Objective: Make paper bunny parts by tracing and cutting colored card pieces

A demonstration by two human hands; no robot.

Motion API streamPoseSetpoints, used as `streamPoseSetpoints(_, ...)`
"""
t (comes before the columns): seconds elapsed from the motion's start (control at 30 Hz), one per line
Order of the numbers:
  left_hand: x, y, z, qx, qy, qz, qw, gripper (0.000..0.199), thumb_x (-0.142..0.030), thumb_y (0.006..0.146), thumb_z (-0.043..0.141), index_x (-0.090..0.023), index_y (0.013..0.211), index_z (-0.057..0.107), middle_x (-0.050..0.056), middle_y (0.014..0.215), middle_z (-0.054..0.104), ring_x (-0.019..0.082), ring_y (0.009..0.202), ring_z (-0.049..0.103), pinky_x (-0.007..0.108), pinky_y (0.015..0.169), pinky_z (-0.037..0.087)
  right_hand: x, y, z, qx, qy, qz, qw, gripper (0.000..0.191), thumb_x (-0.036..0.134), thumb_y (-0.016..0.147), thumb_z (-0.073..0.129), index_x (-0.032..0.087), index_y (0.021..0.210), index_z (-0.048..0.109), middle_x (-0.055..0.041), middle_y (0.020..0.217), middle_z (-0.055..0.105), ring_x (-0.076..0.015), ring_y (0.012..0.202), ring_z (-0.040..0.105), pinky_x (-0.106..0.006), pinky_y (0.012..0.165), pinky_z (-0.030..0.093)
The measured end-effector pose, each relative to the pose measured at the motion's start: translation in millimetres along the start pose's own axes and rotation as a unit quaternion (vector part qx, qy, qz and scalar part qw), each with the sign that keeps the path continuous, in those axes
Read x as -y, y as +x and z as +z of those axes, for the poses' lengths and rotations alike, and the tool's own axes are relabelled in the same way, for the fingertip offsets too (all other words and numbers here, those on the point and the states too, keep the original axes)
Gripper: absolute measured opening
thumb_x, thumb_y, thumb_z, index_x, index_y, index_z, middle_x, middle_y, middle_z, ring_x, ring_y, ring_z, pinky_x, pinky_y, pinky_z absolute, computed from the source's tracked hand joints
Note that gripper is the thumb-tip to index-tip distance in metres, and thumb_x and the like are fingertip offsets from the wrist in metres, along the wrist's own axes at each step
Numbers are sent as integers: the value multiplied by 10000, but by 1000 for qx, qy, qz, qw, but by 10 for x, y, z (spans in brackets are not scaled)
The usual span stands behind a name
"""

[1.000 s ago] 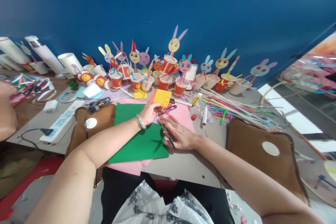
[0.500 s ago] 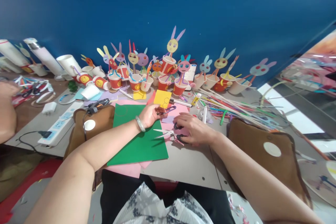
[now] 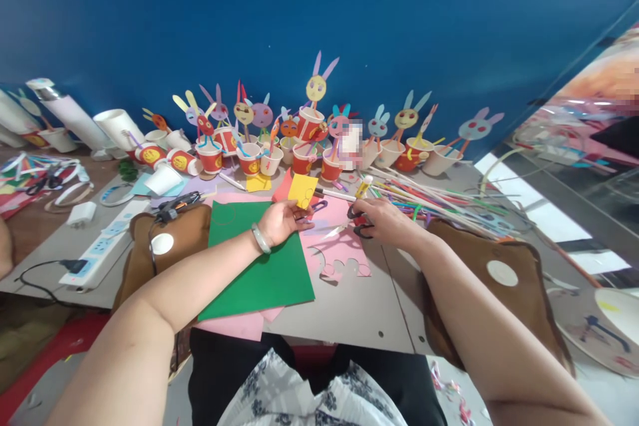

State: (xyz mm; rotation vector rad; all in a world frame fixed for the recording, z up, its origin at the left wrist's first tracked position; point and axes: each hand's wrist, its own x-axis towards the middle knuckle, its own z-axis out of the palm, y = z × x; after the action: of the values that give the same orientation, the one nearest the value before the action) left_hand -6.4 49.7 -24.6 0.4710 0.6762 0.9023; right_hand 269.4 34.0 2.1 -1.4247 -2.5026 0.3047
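Observation:
My left hand [image 3: 278, 221] is closed on a yellow paper [image 3: 302, 190] with small circles drawn on it, above the top right of a green sheet [image 3: 264, 273]. A dark looped object [image 3: 318, 206] sticks out by its fingertips. My right hand [image 3: 387, 219] is closed on black-handled scissors [image 3: 360, 219], whose blades point left over pink paper. Below the blades lies pink paper [image 3: 349, 259] with round cut-outs along its edge.
Paper cups with rabbit-face figures [image 3: 316, 88] line the blue wall. Colourful sticks [image 3: 429, 196] lie at the right beside a brown cushion [image 3: 492, 279]. Another brown cushion [image 3: 192, 233], a power strip [image 3: 107, 243] and a black cable are at the left.
My right hand has moved right and slightly up with the scissors, uncovering the cut pink paper. The view has shifted slightly, and the person's arm at the far left has mostly left it.

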Motion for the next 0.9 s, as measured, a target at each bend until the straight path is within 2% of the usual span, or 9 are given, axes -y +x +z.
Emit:
streamPoseSetpoints(0.1,2,0,7,3,0,-4,1000,293,-160,919,400,-104,789,658,119,751,699,216,723,682,437,752,598,-23,14,45,19,-8,24,999,294,87,675,679,231,929,640,-51,881,683,-219,784,619,-299,648,412)
streamPoseSetpoints(0.23,18,-1,6,-4,-4,-5,1000,289,-157,914,408,-108,770,655,122,746,702,215,719,688,416,746,591,-2,13,38,-1,54,21,998,291,81,678,666,224,930,644,-48,912,702,-205,779,644,-294,659,450)
streamPoseSetpoints(0.33,31,-5,-6,3,-3,3,1000,281,-157,909,427,-101,766,662,130,761,707,216,729,691,401,753,580,90,17,36,-37,105,-17,994,302,80,668,646,220,936,641,-46,926,713,-203,808,664,-299,705,493)
streamPoseSetpoints(0.43,39,-7,-23,16,-2,3,1000,267,-163,907,446,-102,769,666,130,777,713,225,750,695,414,779,571,201,21,48,-74,104,-83,988,280,94,667,656,224,915,639,-45,895,706,-207,812,660,-313,724,502)
streamPoseSetpoints(0.53,46,0,-32,23,-6,8,1000,246,-156,898,459,-102,785,670,126,782,717,218,754,694,417,808,563,282,-5,30,-176,92,-102,975,217,116,701,649,238,875,607,-38,866,703,-211,785,648,-349,747,508)
streamPoseSetpoints(0.6,49,4,-29,25,-4,10,1000,253,-160,902,452,-103,804,678,120,772,715,209,742,688,416,813,560,324,-38,5,-269,109,-87,953,233,97,690,623,247,859,565,-38,910,717,-217,808,656,-361,758,516)
streamPoseSetpoints(0.67,48,5,-19,26,3,6,1000,266,-168,911,444,-101,817,684,115,762,709,204,731,682,420,812,559,364,-64,2,-330,146,-73,930,282,72,660,601,253,866,533,-38,981,729,-219,843,666,-355,755,522)
streamPoseSetpoints(0.73,45,-1,-6,22,5,1,1000,267,-171,914,448,-96,822,687,112,755,704,201,725,680,419,812,558,395,-64,47,-327,177,-73,925,319,62,642,588,254,891,531,-33,994,732,-213,847,670,-347,747,525)
streamPoseSetpoints(0.9,45,-26,6,7,-6,-9,1000,268,-168,928,443,-91,833,682,117,761,712,220,740,699,427,817,565,404,32,341,-177,201,-107,958,282,65,649,572,240,870,559,-39,921,712,-207,848,679,-336,748,539)
